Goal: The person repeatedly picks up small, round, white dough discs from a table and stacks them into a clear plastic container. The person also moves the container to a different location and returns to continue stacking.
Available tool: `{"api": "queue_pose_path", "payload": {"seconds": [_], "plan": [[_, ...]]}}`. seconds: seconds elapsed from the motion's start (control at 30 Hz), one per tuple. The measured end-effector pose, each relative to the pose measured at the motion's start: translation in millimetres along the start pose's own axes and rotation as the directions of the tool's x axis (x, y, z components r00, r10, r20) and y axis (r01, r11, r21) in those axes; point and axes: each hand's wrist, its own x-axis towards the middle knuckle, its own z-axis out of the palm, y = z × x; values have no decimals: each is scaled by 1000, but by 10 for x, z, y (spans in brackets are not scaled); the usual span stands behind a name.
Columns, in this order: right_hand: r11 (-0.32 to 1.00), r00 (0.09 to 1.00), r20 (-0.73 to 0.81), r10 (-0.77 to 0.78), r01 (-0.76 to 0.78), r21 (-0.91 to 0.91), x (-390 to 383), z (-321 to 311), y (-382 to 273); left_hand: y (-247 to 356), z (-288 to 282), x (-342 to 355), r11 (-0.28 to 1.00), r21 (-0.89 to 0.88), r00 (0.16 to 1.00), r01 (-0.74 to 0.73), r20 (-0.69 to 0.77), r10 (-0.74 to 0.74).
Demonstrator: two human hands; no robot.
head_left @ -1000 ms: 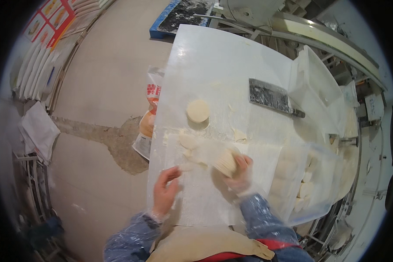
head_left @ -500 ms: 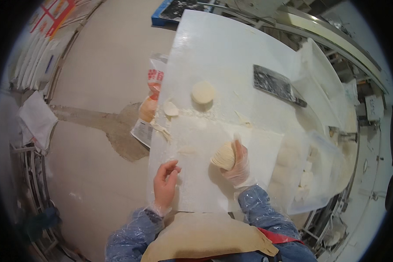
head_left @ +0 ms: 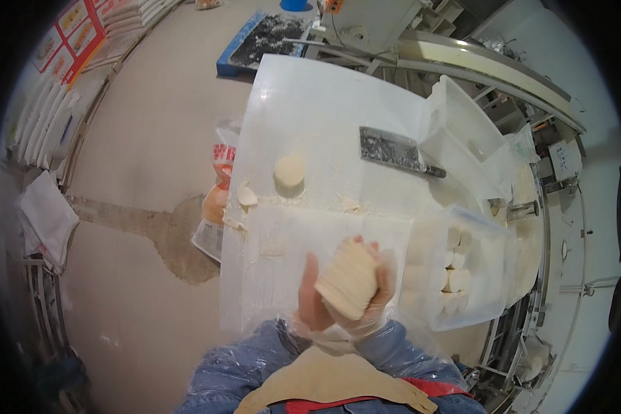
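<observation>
Above the near part of the white board, my right hand, in a clear glove, grips a thick stack of thin round dough wrappers. My left hand is up against the stack's left side, thumb stretched upward and apart from it. Its other fingers are hidden by the stack and blurred. Farther off on the board lies a pale round stack of dough. A small dough scrap is left of it, and another scrap is to its right.
A dark wide-bladed cleaver lies on the board at far right. Beside it stands an open white tub. At right, a clear plastic bin holds several pale dough stacks. A printed plastic bag lies at the board's left edge.
My left hand has moved right to the wrapper stack. My right hand has brought the stack nearer and tilted it. The view has shifted, so the board appears lower and farther left.
</observation>
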Motion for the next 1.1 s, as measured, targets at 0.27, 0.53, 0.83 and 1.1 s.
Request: {"api": "queue_pose_path", "payload": {"seconds": [0.27, 0.53, 0.83, 1.1], "plan": [[911, 986, 55, 156, -166, 376, 129, -92, -335, 142, 62, -61, 977, 149, 960, -151, 258, 109], [944, 1000, 4, -6, 4, 329, 95, -90, -481, 78, 96, -162, 913, 304, 949, -273, 244, 202], [982, 982, -26, -188, 188, -1, 114, -131, -557, -73, 30, -118, 988, -45, 962, -147, 226, 153], [975, 982, 28, -188, 190, -112, 270, -621, -550, -542, 312, 145, 984, -178, 996, -22, 80, 37]]}}
